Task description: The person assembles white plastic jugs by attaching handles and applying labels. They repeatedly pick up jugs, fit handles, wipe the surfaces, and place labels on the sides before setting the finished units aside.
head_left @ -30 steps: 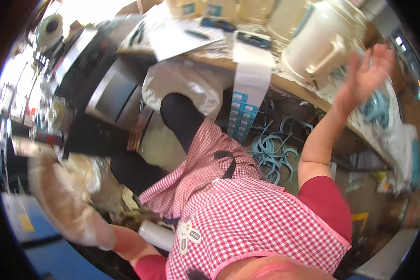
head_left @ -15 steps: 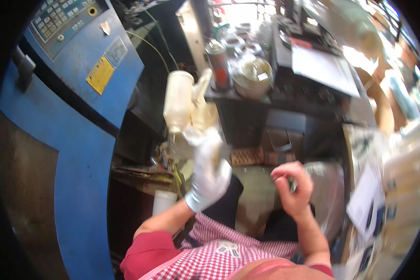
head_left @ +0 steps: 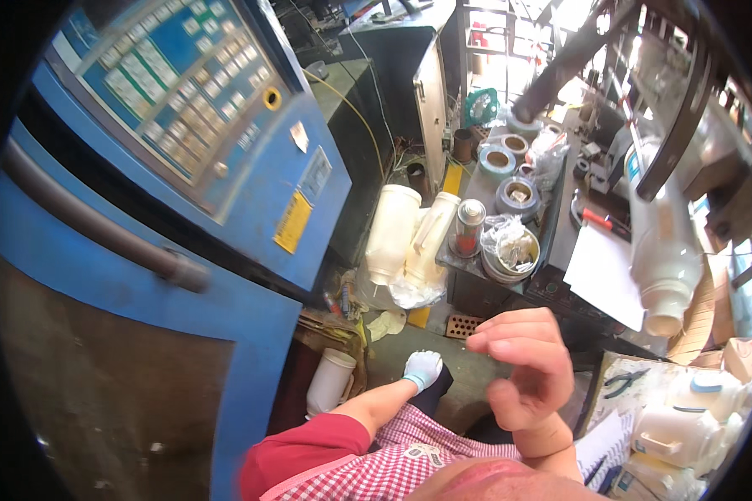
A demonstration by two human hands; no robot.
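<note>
My left hand (head_left: 424, 370), in a white glove with a pale blue cuff, rests by my dark-trousered knee. Its fingers look curled in, and anything inside them is hidden. Closer to the camera, my bare right hand (head_left: 530, 367) is raised with fingers bent and thumb apart, holding nothing. Beyond my left hand, two cream plastic bottles, one wide (head_left: 393, 234) and one narrower (head_left: 432, 238), stand neck down, with crumpled clear film (head_left: 416, 292) around the lower end. A translucent bottle (head_left: 664, 255) hangs neck down at the right, beside a dark metal bar.
A blue machine (head_left: 251, 292) with a keypad fills the left. On the dark bench are a spray can (head_left: 470, 225), tape rolls (head_left: 518, 196), a bowl with plastic scraps (head_left: 511, 250) and a white sheet (head_left: 602, 271). Pliers (head_left: 627, 382) and pale jugs (head_left: 677, 434) lie at right.
My left hand has moved away from the cream bottles and down to my knee. My right hand has come up closer to the camera. The view has swung left, showing more of the blue machine.
</note>
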